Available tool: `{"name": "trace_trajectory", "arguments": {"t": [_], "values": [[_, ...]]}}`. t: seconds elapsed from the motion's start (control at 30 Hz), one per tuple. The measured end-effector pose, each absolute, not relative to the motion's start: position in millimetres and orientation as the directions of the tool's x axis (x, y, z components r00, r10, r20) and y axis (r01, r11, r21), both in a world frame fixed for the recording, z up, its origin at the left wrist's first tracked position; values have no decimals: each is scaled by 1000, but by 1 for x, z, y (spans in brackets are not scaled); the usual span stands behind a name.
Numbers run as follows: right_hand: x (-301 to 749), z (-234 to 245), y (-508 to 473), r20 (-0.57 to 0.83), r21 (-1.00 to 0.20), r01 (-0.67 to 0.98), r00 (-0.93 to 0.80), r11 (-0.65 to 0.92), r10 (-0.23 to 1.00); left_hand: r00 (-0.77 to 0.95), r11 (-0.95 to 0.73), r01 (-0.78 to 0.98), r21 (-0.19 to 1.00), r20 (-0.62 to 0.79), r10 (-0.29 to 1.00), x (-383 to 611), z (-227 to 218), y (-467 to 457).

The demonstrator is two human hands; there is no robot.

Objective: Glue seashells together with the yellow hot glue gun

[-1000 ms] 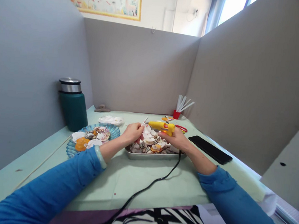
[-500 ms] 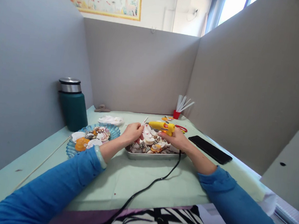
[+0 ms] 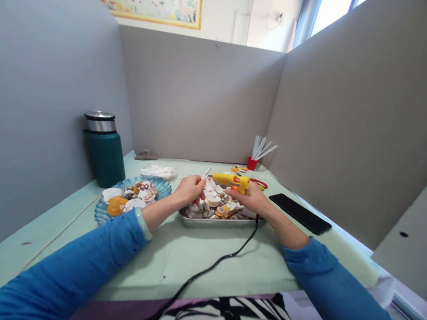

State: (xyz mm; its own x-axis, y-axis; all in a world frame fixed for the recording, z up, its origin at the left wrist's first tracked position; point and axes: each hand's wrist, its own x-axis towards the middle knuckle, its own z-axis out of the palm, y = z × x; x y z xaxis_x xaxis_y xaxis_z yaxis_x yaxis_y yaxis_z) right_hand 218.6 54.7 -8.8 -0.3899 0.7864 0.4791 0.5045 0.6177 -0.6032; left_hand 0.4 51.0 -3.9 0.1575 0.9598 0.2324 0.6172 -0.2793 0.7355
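My right hand is closed round a yellow glue gun, its nozzle pointing left and its black cord trailing toward me. My left hand pinches a small pale shell with a thin stick poking up from it, right at the nozzle tip. Both hands hover over a metal tray filled with several mixed seashells.
A blue scalloped plate of shells sits at left, a dark green flask behind it. A black phone lies at right, a red cup of glue sticks and red scissors at the back. Grey partitions wall the table.
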Motion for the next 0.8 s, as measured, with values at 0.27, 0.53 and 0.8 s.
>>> {"name": "trace_trajectory", "arguments": {"t": [0.27,0.53,0.8], "values": [[218,-8,53,488,-608,468,-417,641,767,177,-300,624,722,243,954,0,-3,50],[219,-9,54,496,-592,487,-407,642,767,172,-293,643,707,239,956,1,-2,49],[218,-8,53,500,-593,482,-407,645,764,160,-276,619,736,227,961,2,-1,47]]}}
